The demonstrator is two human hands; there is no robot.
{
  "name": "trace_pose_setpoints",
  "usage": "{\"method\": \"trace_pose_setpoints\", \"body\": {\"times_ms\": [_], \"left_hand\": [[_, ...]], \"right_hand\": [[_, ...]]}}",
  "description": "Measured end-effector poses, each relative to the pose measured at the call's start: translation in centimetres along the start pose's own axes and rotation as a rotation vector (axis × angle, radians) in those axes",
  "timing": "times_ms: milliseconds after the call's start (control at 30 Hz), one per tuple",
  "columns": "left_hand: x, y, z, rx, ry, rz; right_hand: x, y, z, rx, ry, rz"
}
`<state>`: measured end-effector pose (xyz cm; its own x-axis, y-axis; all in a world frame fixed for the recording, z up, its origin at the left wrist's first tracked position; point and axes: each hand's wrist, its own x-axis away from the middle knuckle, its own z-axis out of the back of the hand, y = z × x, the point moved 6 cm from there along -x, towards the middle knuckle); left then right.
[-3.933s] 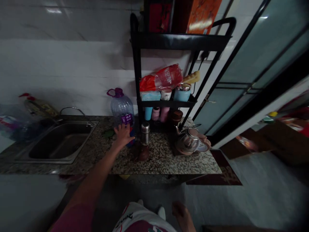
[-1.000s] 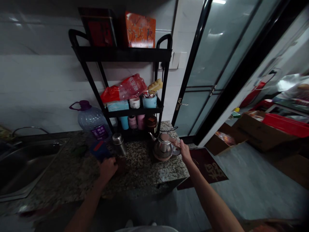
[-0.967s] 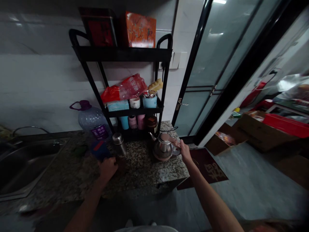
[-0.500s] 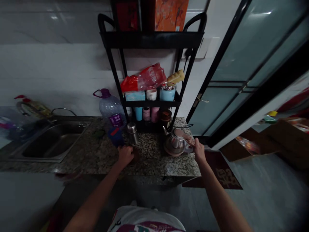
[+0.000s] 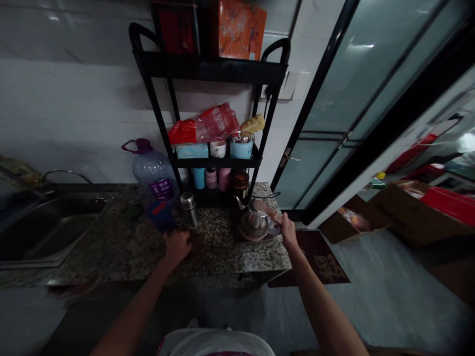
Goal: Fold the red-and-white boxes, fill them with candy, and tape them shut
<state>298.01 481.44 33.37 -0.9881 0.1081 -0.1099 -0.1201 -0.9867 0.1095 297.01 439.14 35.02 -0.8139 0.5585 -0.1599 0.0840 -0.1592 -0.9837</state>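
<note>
A steel kettle [image 5: 257, 222] stands on the speckled stone counter [image 5: 237, 259], its spout pointing to the back left. My right hand [image 5: 288, 230] is closed around the kettle's handle, which reaches out to the right. My left hand [image 5: 177, 246] rests low over the counter with curled fingers; what they hold, if anything, is hidden. Just beyond it is a dark blue cup [image 5: 162, 217] with an orange-red mark. A steel flask [image 5: 189, 210] stands upright to the cup's right, apart from my left hand.
A black rack [image 5: 211, 69] holds boxes, a red plastic bag [image 5: 208, 124], cups and jars. Left of it stands a large clear bottle [image 5: 153, 170] with a purple cap. The sink [image 5: 55, 262] is at far left, a glass door [image 5: 319, 123] at right.
My view has turned to the right, so the counter things sit further left in the picture. Both hands keep their places beside the kettle and the cup.
</note>
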Motion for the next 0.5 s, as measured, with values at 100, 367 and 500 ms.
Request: {"method": "trace_pose_setpoints", "body": {"times_ms": [100, 367, 500], "left_hand": [[0.06, -0.06, -0.02, -0.002, 0.008, 0.003], [-0.01, -0.13, -0.22, -0.015, 0.023, 0.005], [0.0, 0.0, -0.21, -0.017, 0.023, 0.007]], "right_hand": [[0.1, -0.17, 0.06, 0.025, 0.004, 0.004], [0.17, -0.48, -0.01, 0.049, -0.002, -0.005], [0.31, -0.74, -0.05, 0.044, -0.01, 0.004]]}}
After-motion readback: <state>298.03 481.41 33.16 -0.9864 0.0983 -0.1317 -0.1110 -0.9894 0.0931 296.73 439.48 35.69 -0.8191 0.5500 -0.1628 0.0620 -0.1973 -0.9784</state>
